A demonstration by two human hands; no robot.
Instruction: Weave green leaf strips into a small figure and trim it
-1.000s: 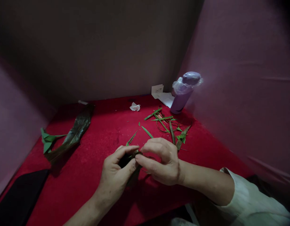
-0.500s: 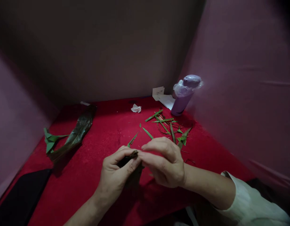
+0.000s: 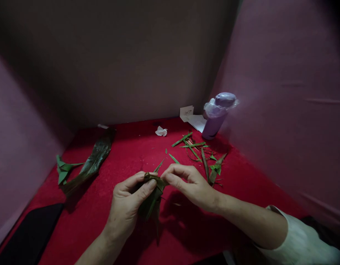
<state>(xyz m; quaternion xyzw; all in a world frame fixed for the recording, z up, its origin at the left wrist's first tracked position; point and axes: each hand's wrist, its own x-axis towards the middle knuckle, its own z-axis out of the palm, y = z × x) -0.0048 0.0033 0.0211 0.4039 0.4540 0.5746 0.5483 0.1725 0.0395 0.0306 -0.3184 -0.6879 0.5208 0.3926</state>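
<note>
A folded dark green leaf bundle (image 3: 151, 200) hangs below my left hand (image 3: 128, 200), whose thumb and fingers pinch its brownish upper edge. From the right, my right hand (image 3: 190, 186) pinches the bundle's right end between thumb and index finger. The fingertips of both hands are close together over the red cloth (image 3: 126, 151). Parts of the leaf are hidden behind the left thumb and palm. A thin green strip (image 3: 159, 166) shows just behind the bundle.
Green leaf strips (image 3: 193, 145) and brownish scraps (image 3: 213, 169) lie at right. A purple bottle (image 3: 214, 121) wrapped in plastic stands near white cards (image 3: 197, 121). Crumpled white tissue (image 3: 161, 131) lies at the back. A long dark leaf (image 3: 96, 156) and a black flat object (image 3: 29, 233) are at left.
My right hand has turned, its fingers closing from a looser pose onto the leaf bundle's end. My left hand has shifted slightly left, and more of the bundle now shows.
</note>
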